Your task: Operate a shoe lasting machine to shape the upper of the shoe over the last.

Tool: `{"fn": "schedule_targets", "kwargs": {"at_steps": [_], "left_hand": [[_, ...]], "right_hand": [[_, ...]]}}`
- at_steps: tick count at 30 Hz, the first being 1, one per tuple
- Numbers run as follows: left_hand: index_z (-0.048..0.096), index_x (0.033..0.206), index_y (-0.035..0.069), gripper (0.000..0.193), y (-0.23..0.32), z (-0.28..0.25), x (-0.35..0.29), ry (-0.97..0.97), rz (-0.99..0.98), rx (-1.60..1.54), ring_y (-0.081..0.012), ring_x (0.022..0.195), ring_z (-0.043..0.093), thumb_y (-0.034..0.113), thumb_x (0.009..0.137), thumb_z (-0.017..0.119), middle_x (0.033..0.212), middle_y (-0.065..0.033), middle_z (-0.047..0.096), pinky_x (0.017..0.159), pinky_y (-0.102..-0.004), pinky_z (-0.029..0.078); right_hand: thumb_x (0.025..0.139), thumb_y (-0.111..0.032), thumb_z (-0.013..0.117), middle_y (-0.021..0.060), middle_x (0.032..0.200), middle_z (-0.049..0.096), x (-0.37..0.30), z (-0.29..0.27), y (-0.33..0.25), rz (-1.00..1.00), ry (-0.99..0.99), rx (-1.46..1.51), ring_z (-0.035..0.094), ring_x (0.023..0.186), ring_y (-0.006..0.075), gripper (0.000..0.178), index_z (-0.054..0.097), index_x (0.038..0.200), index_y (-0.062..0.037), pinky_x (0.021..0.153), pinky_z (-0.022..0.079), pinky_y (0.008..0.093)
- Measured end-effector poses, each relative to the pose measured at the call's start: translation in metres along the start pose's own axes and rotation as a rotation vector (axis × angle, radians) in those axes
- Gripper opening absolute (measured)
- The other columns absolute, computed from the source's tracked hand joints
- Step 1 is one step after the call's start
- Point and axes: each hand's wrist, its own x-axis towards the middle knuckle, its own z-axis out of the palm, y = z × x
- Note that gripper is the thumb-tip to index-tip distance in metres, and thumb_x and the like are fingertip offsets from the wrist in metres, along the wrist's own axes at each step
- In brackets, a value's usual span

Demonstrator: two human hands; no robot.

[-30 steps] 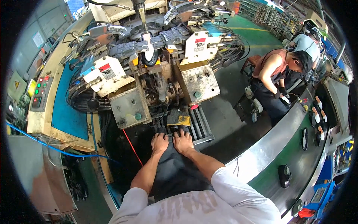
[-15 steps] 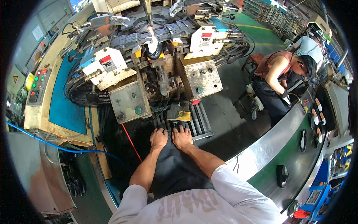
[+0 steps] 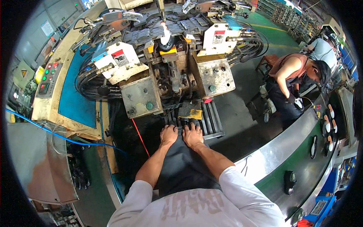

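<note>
My left hand [image 3: 169, 135] and my right hand [image 3: 193, 136] rest side by side on my knees, over dark cloth [image 3: 183, 162]. Neither holds anything; the fingers lie over the knees, their tips partly hidden. Just beyond them is a dark block with a yellow patch [image 3: 190, 111] above a slatted metal step [image 3: 213, 120]. A large machine [image 3: 176, 72] stands in front of me, with a white and black shoe [image 3: 165, 41] at its centre. Boxes with green buttons, one on the left [image 3: 141, 99] and one on the right [image 3: 214, 75], flank it.
A curved conveyor [image 3: 274, 172] on the right carries several shoes and a dark shoe [image 3: 290, 182]. Beyond it a seated co-worker [image 3: 293, 70] handles a white piece. On the left are a control panel [image 3: 49, 79], a blue hose [image 3: 60, 135] and a red cord [image 3: 140, 137].
The whole view has shifted slightly right and down. My hands stay on my knees. The co-worker's hands have moved slightly around the white piece.
</note>
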Motion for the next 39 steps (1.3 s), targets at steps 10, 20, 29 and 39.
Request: {"fn": "schedule_targets", "kwargs": {"at_steps": [10, 20, 29, 39], "left_hand": [[0.073, 0.128, 0.002, 0.038, -0.069, -0.131, 0.15, 0.22, 0.277, -0.69, -0.015, 0.095, 0.066, 0.035, 0.112, 0.062, 0.107, -0.0044, 0.075, 0.089, -0.0345, 0.053], [0.059, 0.153, 0.006, 0.058, 0.134, -0.241, 0.207, -0.023, -0.165, -1.216, -0.025, 0.124, 0.07, 0.05, 0.114, 0.058, 0.141, -0.0151, 0.072, 0.111, -0.0427, 0.052], [0.06, 0.149, 0.004, 0.056, 0.129, -0.209, 0.233, -0.516, -0.105, -1.598, -0.0289, 0.123, 0.072, 0.046, 0.111, 0.063, 0.139, -0.0126, 0.073, 0.108, -0.0455, 0.058], [0.024, 0.175, 0.006, 0.087, 0.14, -0.241, 0.115, 0.014, 0.541, -0.966, -0.0269, 0.152, 0.046, 0.019, 0.103, 0.072, 0.171, -0.0144, 0.043, 0.127, -0.039, 0.036]], "right_hand": [[0.108, -0.038, 0.055, 0.0231, 0.15, 0.057, 0.015, -0.013, -0.011, -0.069, -0.036, 0.095, 0.058, 0.128, 0.0489, 0.041, 0.068, 0.135, -0.0093, 0.109, 0.047, 0.0599], [0.108, -0.039, 0.054, 0.0215, 0.141, 0.064, 0.027, -0.006, 0.018, 0.031, -0.092, 0.142, 0.061, 0.127, 0.047, 0.041, 0.071, 0.13, -0.0087, 0.106, 0.05, 0.0592], [0.108, -0.038, 0.053, 0.0212, 0.134, 0.067, 0.033, -0.016, 0.031, 0.083, -0.073, 0.17, 0.063, 0.124, 0.0467, 0.04, 0.071, 0.125, -0.0065, 0.105, 0.052, 0.0587], [0.107, -0.036, 0.055, 0.0215, 0.13, 0.068, 0.023, -0.02, 0.026, 0.054, -0.023, 0.151, 0.065, 0.121, 0.0465, 0.037, 0.072, 0.123, -0.0073, 0.105, 0.052, 0.0575]]}}
